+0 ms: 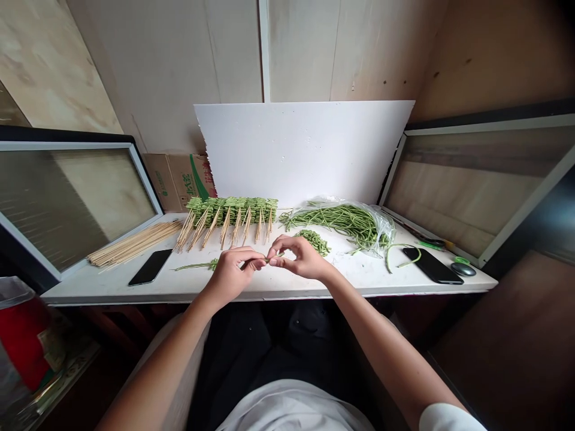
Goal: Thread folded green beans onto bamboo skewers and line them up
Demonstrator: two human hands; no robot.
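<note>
My left hand (236,269) and my right hand (299,256) meet above the white table (278,286), fingers pinched together on a thin wooden skewer with a green long bean (193,265) whose tail trails left on the table. Just behind my right hand lies a small heap of cut bean pieces (314,240). Farther back is a row of finished bean skewers (229,216), and to the right a bunch of whole long beans (341,220) on a plastic bag.
A pile of bare skewers (135,244) lies at the left, with a black phone (150,267) beside it. Another phone (432,265), a small dark oval object (463,269) and scissors (429,243) lie at the right. A white board (305,149) stands behind; framed glass panels flank the table.
</note>
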